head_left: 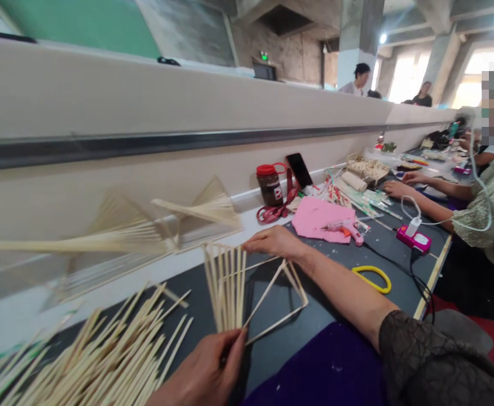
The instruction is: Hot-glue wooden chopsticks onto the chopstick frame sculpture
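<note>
A small model of pale wooden sticks (224, 287) stands on the dark tabletop, with a fan of several slanting sticks on its left side and an open square frame on its right. My left hand (202, 366) pinches the fan's near bottom end between thumb and fingers. At the upper end of the fan, my right hand (278, 242) has its fingers closed on the tip of the rightmost stick; the exact grip is partly hidden. A large heap of loose wooden sticks (111, 349) lies to the left of my left hand.
Two finished-looking stick models (204, 217) stand by the partition. Beyond my right hand lie a pink sheet (314, 217), a pink glue gun (342, 226), a red-lidded jar (269, 186), a phone (299, 171), yellow-handled scissors (374, 279) and a magenta power strip (414, 239). A co-worker (492, 208) sits at right.
</note>
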`<state>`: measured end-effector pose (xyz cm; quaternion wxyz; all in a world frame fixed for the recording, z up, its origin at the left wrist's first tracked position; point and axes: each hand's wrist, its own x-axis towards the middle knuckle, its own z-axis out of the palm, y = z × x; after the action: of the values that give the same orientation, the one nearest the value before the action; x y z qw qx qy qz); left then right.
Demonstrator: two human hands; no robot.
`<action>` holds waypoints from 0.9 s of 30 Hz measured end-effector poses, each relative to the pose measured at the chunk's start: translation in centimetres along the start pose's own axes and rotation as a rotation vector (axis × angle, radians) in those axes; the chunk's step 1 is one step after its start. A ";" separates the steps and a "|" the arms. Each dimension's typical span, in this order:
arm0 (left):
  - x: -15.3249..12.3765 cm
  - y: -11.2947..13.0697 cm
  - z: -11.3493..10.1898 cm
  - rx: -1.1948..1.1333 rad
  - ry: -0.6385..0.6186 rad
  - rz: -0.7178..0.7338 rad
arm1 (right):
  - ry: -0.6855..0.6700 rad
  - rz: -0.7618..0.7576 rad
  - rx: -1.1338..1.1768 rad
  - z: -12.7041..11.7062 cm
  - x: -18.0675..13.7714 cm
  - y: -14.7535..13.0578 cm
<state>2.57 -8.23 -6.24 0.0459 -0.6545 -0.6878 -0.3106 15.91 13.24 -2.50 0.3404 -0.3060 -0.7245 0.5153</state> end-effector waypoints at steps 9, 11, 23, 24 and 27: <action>-1.1 2.0 0.2 0.044 0.081 0.090 | -0.030 0.056 0.051 -0.1 -1.2 -0.6; -1.4 1.9 0.4 -0.010 0.078 0.043 | -0.024 0.063 0.042 -0.1 -1.1 -0.5; -1.9 1.5 -0.5 -0.190 0.102 -0.196 | 0.048 0.000 -0.012 0.3 -1.6 -0.9; -2.0 1.5 -0.5 -0.182 0.100 -0.176 | 0.048 0.002 -0.019 0.3 -1.6 -0.9; -2.2 1.5 -0.3 -0.135 0.078 -0.088 | 0.036 0.009 -0.033 0.2 -1.6 -0.9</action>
<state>4.15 -10.43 -6.49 0.0149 -0.6126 -0.6912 -0.3832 16.60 11.56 -1.97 0.3459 -0.3239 -0.7253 0.4994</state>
